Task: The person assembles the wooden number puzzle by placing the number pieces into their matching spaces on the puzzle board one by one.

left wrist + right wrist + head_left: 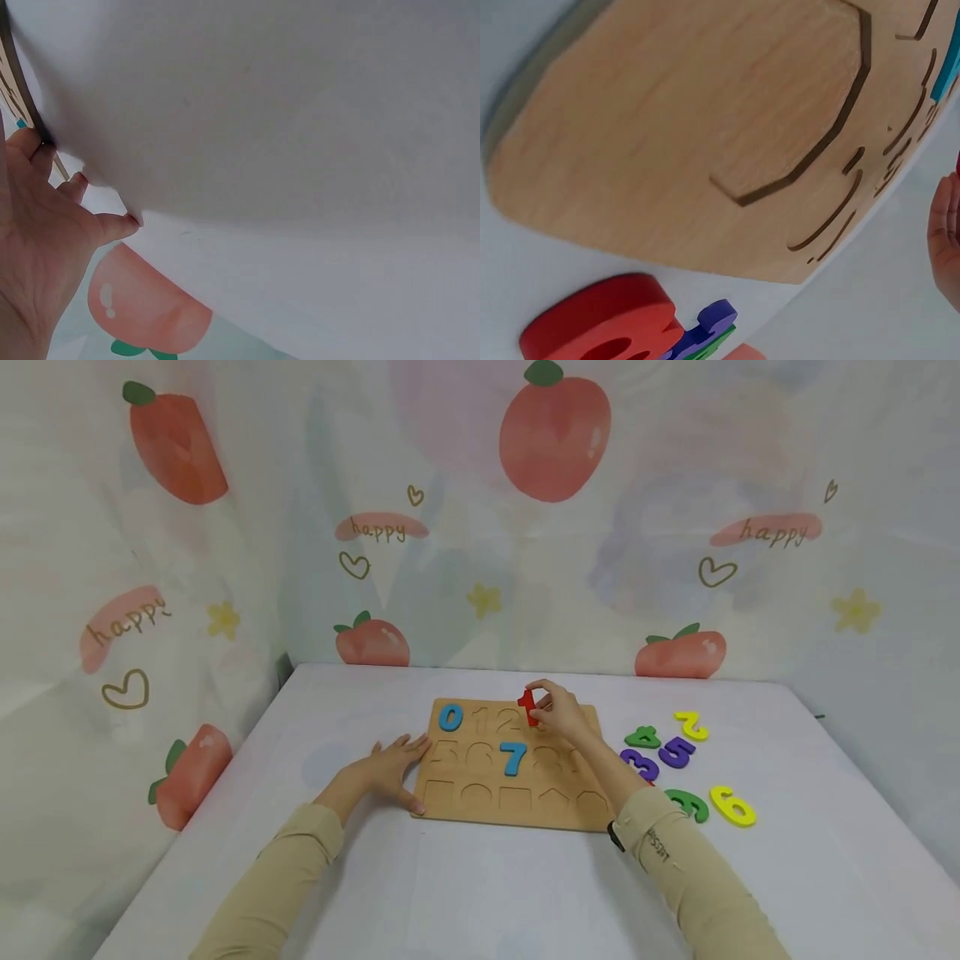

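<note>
A wooden number puzzle board (480, 815) lies on the white table, with a blue 0 (451, 717) in its top left recess and a blue 7 (513, 758) in the middle row. My right hand (561, 714) pinches a red number 1 (527, 708) between thumb and fingers, held upright over the board's top row, right of the 2 recess. At the board's left edge, my left hand (386, 772) rests with spread fingers, thumb by the lower left corner. The left wrist view shows this hand (41, 232) from the side. Only part of the right hand (946, 244) appears in its wrist view.
Right of the board lie a yellow 2 (692, 727), green 4 (642, 737), purple 5 (677, 752), purple 3 (640, 765), green 9 (690, 806) and yellow 6 (732, 807). A red number piece (600, 319) lies beside the board, mostly behind the right forearm in the head view.
</note>
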Available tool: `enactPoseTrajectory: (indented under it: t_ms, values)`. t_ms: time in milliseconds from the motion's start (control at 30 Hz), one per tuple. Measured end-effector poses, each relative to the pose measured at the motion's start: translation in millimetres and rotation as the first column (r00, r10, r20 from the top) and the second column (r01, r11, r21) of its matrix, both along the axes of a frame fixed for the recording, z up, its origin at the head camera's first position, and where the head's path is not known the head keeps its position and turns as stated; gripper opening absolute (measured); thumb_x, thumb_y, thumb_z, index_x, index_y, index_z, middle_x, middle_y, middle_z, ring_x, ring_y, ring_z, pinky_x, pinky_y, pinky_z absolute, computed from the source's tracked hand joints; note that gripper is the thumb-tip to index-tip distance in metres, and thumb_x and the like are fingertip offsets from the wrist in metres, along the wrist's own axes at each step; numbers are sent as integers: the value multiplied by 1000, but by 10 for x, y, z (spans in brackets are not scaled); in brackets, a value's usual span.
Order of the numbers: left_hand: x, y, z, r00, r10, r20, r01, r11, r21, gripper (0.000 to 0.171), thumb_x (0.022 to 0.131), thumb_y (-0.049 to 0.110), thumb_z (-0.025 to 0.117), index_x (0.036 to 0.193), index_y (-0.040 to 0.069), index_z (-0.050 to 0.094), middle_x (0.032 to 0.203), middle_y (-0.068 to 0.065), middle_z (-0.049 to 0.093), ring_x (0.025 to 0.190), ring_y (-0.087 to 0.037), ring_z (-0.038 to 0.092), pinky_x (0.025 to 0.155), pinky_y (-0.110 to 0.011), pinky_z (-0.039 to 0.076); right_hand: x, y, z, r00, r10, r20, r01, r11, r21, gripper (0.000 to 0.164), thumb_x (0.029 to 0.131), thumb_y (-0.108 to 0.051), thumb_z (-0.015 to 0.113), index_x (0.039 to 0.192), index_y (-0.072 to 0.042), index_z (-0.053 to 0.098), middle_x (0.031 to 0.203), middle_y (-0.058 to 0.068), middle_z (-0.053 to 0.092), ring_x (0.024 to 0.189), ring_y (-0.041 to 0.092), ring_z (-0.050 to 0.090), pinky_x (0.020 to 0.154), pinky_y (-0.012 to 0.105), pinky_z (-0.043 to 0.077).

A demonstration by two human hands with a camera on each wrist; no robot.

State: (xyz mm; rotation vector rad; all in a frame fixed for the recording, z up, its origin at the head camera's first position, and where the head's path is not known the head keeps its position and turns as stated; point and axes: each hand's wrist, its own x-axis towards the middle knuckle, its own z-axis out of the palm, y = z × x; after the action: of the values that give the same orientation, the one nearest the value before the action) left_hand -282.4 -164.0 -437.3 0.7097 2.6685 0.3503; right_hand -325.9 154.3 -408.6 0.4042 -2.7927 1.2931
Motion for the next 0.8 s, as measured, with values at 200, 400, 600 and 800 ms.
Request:
enactPoseTrajectory:
  t_ms: [200,400,600,800]
  values:
    - [11,0,10,1000,5,-1,-5,1000,-9,119,64,55,80,152,9,15,160,-8,11,146,-38,6,107,-71,8,-42,-91,-51,1000,-15,20,16,1000,-6,42,89,3,59,129,0,49,93,25,63,83,32,64,64,27,54]
    - [43,-19,31,1000,7,8,-7,1000,-1,118,64,54,80,152,9,15,160,-9,10,146,-39,5,107,-72,7,-83,-200,-59,999,-16,49,17,1000,-8,41,88,3,60,128,-1,50,95,26,64,85,33,63,62,24,50]
    - [40,-21,29,1000,2,7,-2,1000,13,118,64,55,79,152,9,15,160,-7,10,146,-38,4,107,-71,6,-101,-256,-46,997,-25,71,27,999,-27,40,89,2,59,128,-1,49,96,26,64,87,34,64,66,26,53]
    - [42,-11,24,1000,2,3,-2,1000,8,117,65,54,79,152,10,15,160,-6,10,146,-38,4,107,-71,6,-124,-298,-46,995,2,103,8,995,-99,41,88,3,59,128,0,49,96,23,58,88,35,64,66,31,56]
